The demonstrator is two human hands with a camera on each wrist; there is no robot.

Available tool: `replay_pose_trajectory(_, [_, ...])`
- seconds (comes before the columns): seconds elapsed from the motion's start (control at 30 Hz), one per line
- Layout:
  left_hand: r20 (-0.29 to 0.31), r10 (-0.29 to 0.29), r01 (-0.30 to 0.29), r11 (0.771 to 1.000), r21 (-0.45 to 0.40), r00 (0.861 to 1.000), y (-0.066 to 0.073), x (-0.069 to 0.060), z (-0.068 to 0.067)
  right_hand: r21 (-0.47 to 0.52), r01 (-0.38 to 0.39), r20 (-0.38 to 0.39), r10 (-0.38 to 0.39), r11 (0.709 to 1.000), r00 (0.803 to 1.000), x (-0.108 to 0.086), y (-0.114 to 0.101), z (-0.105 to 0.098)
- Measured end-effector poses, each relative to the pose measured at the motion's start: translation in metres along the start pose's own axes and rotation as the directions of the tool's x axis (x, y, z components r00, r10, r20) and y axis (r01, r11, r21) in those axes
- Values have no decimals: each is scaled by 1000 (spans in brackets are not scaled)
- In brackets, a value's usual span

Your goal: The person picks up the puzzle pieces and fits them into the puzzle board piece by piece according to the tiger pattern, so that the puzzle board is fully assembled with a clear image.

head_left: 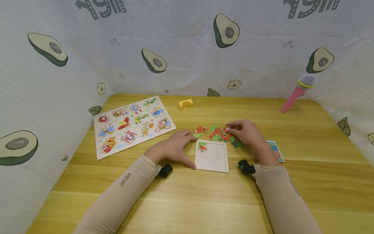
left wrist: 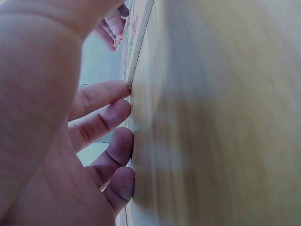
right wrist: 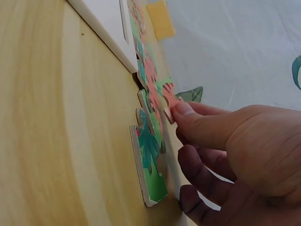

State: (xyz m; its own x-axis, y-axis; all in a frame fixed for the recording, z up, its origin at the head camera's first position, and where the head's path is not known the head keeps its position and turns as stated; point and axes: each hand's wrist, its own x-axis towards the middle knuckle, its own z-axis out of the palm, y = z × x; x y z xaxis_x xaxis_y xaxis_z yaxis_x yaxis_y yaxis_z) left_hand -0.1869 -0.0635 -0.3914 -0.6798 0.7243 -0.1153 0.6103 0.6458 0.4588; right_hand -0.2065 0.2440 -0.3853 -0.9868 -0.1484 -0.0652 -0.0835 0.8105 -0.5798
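A white square puzzle tray lies on the table with one joined patch of red and green pieces in its upper left corner. My left hand spreads around the tray's left side, thumb at the lower left corner and fingertips by the upper left one. Behind the tray lies a heap of loose pieces. Over the heap's right part, my right hand pinches a red piece between thumb and index finger; the right wrist view shows it raised on edge beside other pieces.
An insect peg board lies at the left. A yellow arch block stands near the back edge. A pink toy microphone is at the back right. A picture card lies partly under the right forearm.
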Motion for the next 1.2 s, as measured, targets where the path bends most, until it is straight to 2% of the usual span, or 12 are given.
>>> replay_pose_trajectory(0.33, [-4, 2, -2, 1000, 1, 1000, 0, -1, 0, 37, -11, 3, 11, 999, 1000, -1, 1, -4])
replay_pose_trajectory(0.57, [-3, 2, -2, 1000, -7, 1000, 0, -1, -1, 111, -29, 20, 27, 993, 999, -2, 1, -6])
replay_pose_trajectory(0.83, [-3, 1, -1, 1000, -8, 1000, 1, -1, -1, 234, -64, 90, 43, 970, 995, -6, -5, -13])
replay_pose_trajectory(1.0, [-1, 1, -1, 1000, -5, 1000, 0, -1, -1, 307, -42, 151, -5, 951, 988, -8, -10, -18])
replay_pose_trajectory(1.1, [2, 0, 0, 1000, -6, 1000, 0, -1, -1, 327, -33, 187, -31, 944, 982, -9, -14, -19])
replay_pose_trajectory(1.2, [4, -2, 2, 1000, -8, 1000, 0, -1, -1, 319, -44, 198, -22, 947, 980, -10, -17, -20])
